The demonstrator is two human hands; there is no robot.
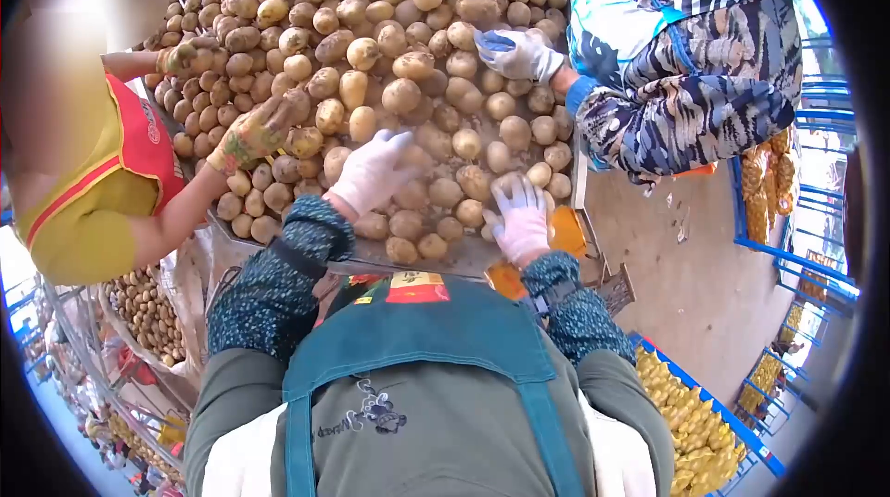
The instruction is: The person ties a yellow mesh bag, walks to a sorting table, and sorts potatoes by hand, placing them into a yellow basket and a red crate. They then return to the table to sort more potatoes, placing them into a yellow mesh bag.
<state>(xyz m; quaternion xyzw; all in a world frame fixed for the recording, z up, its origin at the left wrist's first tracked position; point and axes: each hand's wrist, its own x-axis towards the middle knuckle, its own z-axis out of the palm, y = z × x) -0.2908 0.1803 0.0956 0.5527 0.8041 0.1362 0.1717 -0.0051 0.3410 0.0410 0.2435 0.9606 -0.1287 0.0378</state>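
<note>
Right hand (521, 222), fingers spread, lies at the table's (580, 172) near right corner, potatoes (516, 133) directly beyond; left hand's (374, 171) grip undeterminable.

Potatoes (401, 95) are covering a broad table (579, 177), crowding against one another from its far end down to its near edge. Toward the far left they are packing tightly together, while around the middle they are lying more loosely, a dusty brown patch showing through the gaps. Most are presenting rounded shapes, with a few longer ones mixing in; pale tan skins are mingling with darker, dirt-smeared ones. Along the right and near sides, a grey rim (445, 268) is framing the spread, the outermost potatoes sitting just inside it.
</note>
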